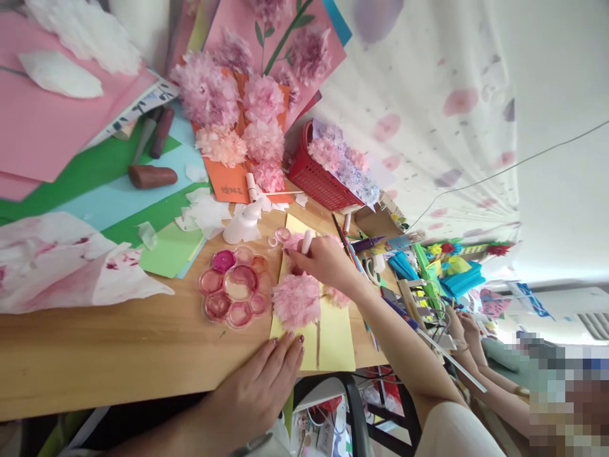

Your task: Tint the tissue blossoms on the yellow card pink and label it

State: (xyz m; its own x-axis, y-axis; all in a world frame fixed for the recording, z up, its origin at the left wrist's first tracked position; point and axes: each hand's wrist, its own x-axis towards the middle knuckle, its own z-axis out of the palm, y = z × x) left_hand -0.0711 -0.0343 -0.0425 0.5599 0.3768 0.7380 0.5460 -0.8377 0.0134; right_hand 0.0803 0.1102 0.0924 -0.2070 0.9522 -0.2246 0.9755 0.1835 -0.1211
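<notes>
Fingers of your right hand [328, 259] clamped a white tube [307, 241]; your left hand [269, 376] lay flat at the yellow sheet [339, 339], pink blossoms [295, 301] already on, brown stripe [318, 349] leafless

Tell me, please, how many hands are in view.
4: the wearer's left hand, at the edge of the yellow sheet; the right hand, holding a white tube over it; and a co-worker's two hands, farther right. Others may be hidden.
</notes>
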